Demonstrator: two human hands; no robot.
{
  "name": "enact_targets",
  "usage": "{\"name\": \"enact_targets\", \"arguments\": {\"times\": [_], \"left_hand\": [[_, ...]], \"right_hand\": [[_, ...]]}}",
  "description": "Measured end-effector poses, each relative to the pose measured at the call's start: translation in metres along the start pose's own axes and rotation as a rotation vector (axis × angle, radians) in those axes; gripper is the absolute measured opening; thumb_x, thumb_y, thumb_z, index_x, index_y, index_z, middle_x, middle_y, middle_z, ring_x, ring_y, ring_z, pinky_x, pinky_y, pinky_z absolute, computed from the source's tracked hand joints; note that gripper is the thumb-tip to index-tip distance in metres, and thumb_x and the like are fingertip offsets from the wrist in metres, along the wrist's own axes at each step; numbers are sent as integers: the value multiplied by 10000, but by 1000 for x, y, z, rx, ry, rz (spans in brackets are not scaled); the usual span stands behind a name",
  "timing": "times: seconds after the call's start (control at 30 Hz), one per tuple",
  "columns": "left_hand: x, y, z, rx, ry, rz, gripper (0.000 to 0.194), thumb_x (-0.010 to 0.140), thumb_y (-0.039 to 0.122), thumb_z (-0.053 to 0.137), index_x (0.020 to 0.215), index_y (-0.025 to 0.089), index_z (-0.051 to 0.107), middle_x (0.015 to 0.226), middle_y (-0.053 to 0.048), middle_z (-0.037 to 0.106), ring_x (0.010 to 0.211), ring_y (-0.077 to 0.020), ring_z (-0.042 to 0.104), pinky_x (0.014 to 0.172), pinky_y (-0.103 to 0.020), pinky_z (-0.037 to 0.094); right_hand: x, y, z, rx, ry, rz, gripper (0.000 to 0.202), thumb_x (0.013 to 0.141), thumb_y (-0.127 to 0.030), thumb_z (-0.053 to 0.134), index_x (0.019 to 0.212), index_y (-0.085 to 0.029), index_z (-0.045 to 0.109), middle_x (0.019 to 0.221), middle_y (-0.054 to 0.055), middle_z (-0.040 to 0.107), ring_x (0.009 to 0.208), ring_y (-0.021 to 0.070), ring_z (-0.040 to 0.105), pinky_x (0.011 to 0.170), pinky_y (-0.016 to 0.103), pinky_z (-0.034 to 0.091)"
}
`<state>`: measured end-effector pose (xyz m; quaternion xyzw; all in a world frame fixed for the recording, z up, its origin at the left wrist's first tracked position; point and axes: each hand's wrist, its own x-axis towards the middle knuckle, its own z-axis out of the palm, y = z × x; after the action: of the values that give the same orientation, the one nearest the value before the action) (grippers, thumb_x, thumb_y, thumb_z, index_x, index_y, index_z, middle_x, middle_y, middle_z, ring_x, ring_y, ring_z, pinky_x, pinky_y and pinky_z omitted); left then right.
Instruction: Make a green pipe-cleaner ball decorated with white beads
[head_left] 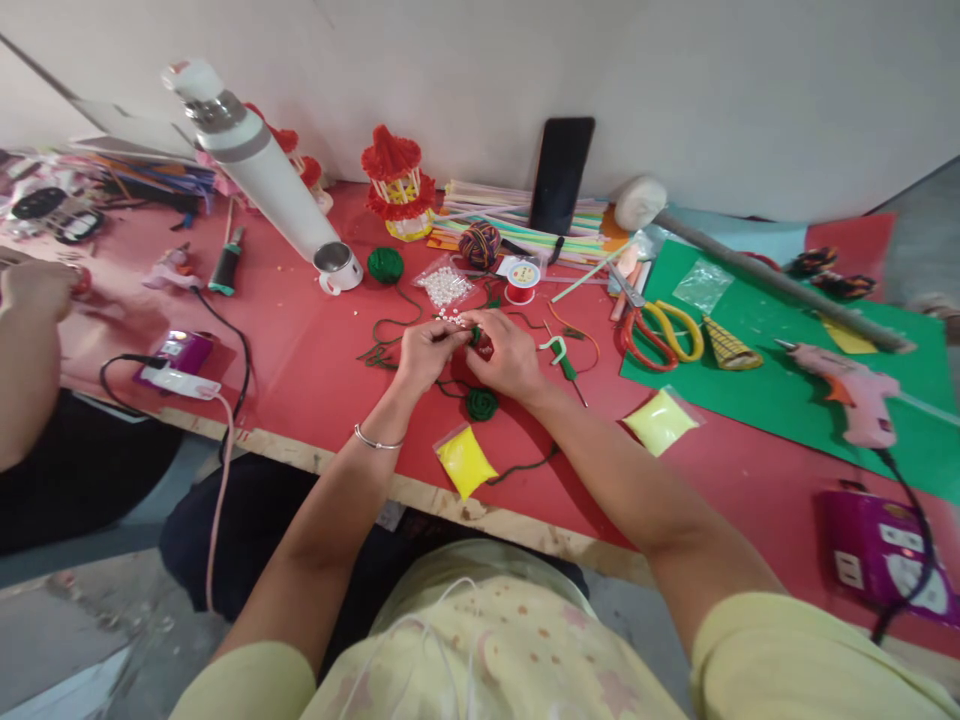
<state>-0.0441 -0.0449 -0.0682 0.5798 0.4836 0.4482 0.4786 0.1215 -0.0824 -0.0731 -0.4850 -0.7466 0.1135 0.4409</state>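
Note:
My left hand (426,354) and my right hand (507,358) meet over the red tabletop, fingers pinched together. Between the fingertips shows a small bit of dark green yarn (475,336), mostly covered by the fingers. Loose white beads (451,316) lie just beyond the fingers, beside a clear packet of white beads (447,286). A coil of green yarn (481,404) rests below my hands, and a green yarn ball (385,264) sits farther back on the left. To the right of my right hand lies a green-handled crochet hook (567,368).
Two yellow packets, one bright (466,462) and one pale (663,422), lie nearby. Scissors (660,335) and a pink glue gun (847,390) are on the right. At left stand a white bottle (262,170) and mug (337,268); another person's hand (37,290) is farther left.

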Motion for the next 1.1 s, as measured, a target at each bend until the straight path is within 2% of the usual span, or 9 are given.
{"name": "enact_targets", "arguments": {"times": [0.17,0.3,0.4,0.5,0.6,0.7,0.87,0.97,1.1], "left_hand": [[2,-5,-7,153,68,130,225,787,379,780,753,157,763,622,10,624,549,-92,471,513,-217,341],[3,-4,-9,220,39,253,170,807,310,761,727,161,743,690,-7,668,646,-118,551,624,-240,413],[1,0,-6,234,-8,327,156,821,258,737,699,162,724,691,-10,655,675,-126,569,666,-251,426],[2,0,-6,269,56,326,180,846,283,729,712,164,721,689,-11,636,657,-125,545,643,-252,410],[8,-4,-8,337,104,337,97,860,251,716,881,174,770,813,-31,677,663,-125,533,644,-254,417],[16,-8,-8,493,57,361,141,855,204,712,974,190,786,923,-59,689,720,-145,565,670,-266,431],[20,-10,-3,711,13,369,133,861,184,705,952,218,796,941,-65,681,827,-190,615,693,-289,433],[20,-10,-2,666,36,380,110,858,169,700,899,216,791,925,-66,673,841,-191,615,695,-289,438],[20,-8,-6,263,47,264,44,817,219,762,849,189,765,836,-44,674,672,-129,572,601,-250,434]], "right_hand": [[-2,-3,-5,-77,18,88,367,860,-161,590,1209,-202,696,1049,86,768,1016,275,671,951,419,536],[-2,0,-3,-39,5,42,517,851,-183,625,1367,-206,621,1286,99,718,1175,292,649,1025,439,524],[-1,6,3,34,-76,18,381,925,-226,606,1302,-217,663,1260,92,740,1111,250,698,957,381,554],[0,10,5,52,-59,58,213,1000,-276,568,1113,-214,737,1060,79,780,946,213,721,858,330,551],[0,8,3,-19,-11,102,187,1006,-295,581,1012,-217,750,953,69,763,886,207,696,799,315,518],[0,5,1,-120,46,151,189,1004,-318,588,998,-212,745,921,77,750,896,229,672,784,332,487],[0,3,1,-170,51,172,201,1007,-329,582,1016,-212,744,936,79,749,930,244,662,794,346,470],[0,3,1,-182,51,172,204,1007,-330,581,1018,-210,745,933,76,748,929,242,660,788,345,466],[1,2,0,-187,94,159,219,1013,-342,571,990,-201,737,903,73,733,907,238,649,785,350,464]]}}
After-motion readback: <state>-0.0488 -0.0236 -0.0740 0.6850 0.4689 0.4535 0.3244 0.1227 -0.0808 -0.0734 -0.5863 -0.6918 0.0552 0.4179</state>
